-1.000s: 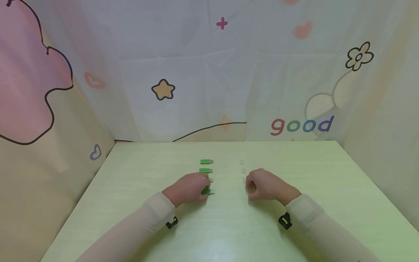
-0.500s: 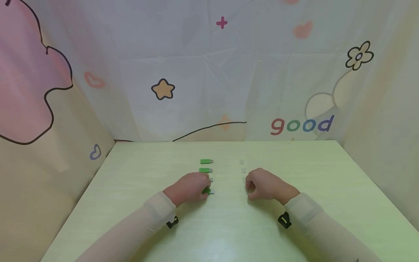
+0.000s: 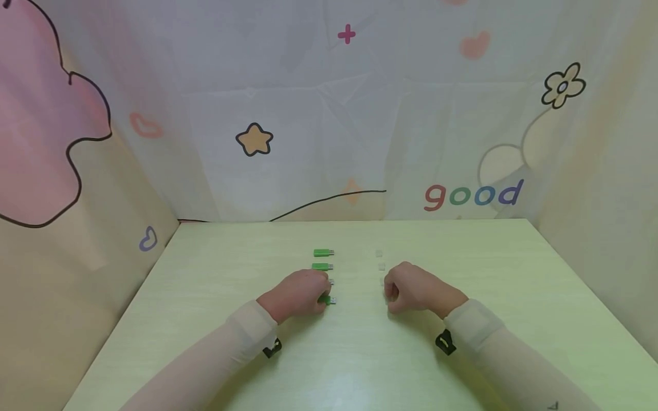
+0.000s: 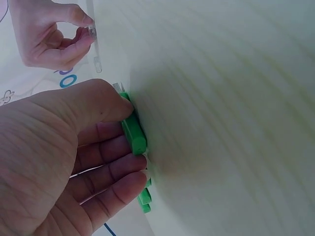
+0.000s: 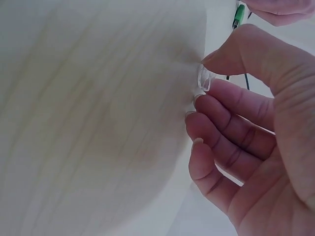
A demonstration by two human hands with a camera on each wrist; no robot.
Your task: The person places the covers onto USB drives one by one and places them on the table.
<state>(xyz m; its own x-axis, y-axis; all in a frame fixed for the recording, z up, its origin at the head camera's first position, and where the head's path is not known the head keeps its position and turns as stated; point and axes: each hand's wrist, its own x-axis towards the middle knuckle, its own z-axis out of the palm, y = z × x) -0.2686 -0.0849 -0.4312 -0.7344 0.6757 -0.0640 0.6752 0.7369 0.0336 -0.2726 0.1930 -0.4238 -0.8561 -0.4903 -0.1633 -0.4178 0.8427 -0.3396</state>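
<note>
My left hand (image 3: 297, 294) pinches a green USB stick (image 4: 134, 132) between thumb and fingers. The stick lies at the near end of a column, its metal plug pointing right in the head view. Across from it, my right hand (image 3: 418, 288) holds a small clear plastic cap (image 5: 204, 78) between thumb and index finger, low at the table surface. In the head view the fingers largely hide this cap. Another USB stick is mostly covered by the left hand, with only its metal plug (image 3: 331, 282) showing.
Farther back lie two more green USB sticks, a nearer one (image 3: 321, 266) and a farther one (image 3: 322, 253). Facing them on the right are more clear caps, among them a nearer one (image 3: 382, 266) and the farthest (image 3: 378, 253). All rest on a pale table (image 3: 231, 245) before a printed cloth (image 3: 308, 114).
My right hand has shifted very slightly left. Otherwise both hands keep their places, and the row of sticks and caps looks the same; the head view has tilted a little.
</note>
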